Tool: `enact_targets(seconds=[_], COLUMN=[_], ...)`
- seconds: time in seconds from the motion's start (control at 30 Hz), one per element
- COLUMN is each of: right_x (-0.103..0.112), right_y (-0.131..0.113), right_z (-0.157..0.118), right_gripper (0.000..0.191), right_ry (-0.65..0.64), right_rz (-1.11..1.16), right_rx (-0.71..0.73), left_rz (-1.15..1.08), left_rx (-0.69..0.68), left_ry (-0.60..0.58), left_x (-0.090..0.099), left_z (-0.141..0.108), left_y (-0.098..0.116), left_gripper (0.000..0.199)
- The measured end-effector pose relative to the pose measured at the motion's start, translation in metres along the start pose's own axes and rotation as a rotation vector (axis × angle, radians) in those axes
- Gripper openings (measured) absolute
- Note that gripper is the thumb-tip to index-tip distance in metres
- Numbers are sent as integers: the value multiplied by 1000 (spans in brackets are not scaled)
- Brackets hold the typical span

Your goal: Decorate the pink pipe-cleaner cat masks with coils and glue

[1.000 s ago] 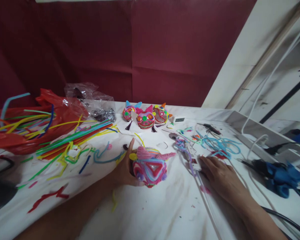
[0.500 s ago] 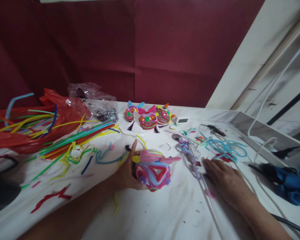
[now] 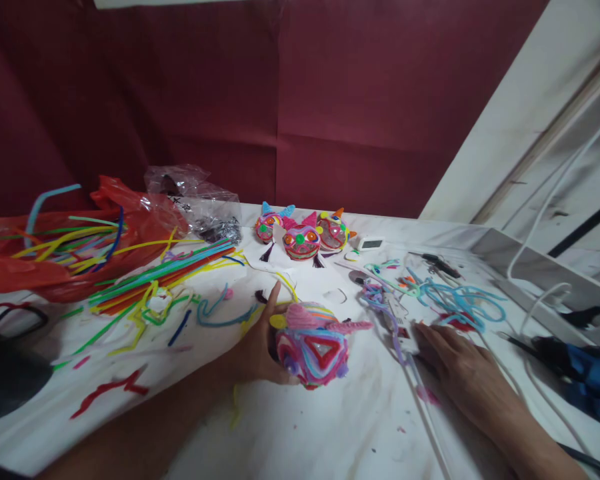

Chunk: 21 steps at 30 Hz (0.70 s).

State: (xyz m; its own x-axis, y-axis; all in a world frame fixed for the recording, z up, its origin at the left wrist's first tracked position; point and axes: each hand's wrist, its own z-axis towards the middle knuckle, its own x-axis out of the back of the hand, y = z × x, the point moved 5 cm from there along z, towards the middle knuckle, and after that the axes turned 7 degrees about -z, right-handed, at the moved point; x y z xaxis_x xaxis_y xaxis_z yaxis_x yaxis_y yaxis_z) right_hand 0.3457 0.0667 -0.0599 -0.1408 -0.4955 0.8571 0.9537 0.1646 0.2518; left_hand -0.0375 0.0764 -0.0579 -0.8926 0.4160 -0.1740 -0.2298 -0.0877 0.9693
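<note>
Three small heads point(image 3: 303, 237) made of fuzzy sticks sit finished in a row by the far edge of the counter point(image 3: 300, 433). A fourth head point(image 3: 314, 347), bigger in view, sits near the middle of the counter. It looks almost done: it is wrapped all round in pink, blue and red, with a red triangle on its front, a pink ear and a yellow dot on top. I think only small bits are left to add, but I cannot tell which.

Its pink horn sticks out sideways toward the right edge, so its long way runs left to right. Its triangle face looks toward the near edge.

The left hand point(image 3: 260, 347) cups the head from its left side. The grip is closed round it, with the thumb up along the back. The right hand point(image 3: 460, 373) lies flat on the counter, fingers spread and pressing down beside a purple stick point(image 3: 380, 303). It pinches nothing that I can see.

Loose sticks point(image 3: 165, 273) lie toward the left edge, by a red bag point(image 3: 55, 267). Blue sticks point(image 3: 460, 300) curl near the right edge.
</note>
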Motion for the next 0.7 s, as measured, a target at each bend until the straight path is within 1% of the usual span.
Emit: enact_targets(seconds=[0.1, 0.17, 0.33, 0.47, 0.57, 0.7], right_x=[1, 2, 5, 6, 9, 14], right_y=[-1, -2, 1, 3, 1, -6], right_z=[0, 0, 2, 3, 3, 3], right_gripper=[45, 45, 45, 42, 41, 42], right_ry=[-4, -13, -59, -121, -90, -54], right_rz=[-6, -11, -1, 48, 27, -2], right_rx=[-9, -16, -5, 24, -29, -67], left_rz=[-85, -94, -45, 53, 95, 113], left_rx=[15, 12, -35, -84, -116, -114], left_ry=[-15, -20, -37, -54, -72, -59], left_x=[-4, -6, -6, -4, -5, -5], left_z=[-1, -2, -2, -2, -3, -2], left_y=[2, 4, 6, 6, 8, 12], left_gripper=[183, 181, 177, 178, 175, 175])
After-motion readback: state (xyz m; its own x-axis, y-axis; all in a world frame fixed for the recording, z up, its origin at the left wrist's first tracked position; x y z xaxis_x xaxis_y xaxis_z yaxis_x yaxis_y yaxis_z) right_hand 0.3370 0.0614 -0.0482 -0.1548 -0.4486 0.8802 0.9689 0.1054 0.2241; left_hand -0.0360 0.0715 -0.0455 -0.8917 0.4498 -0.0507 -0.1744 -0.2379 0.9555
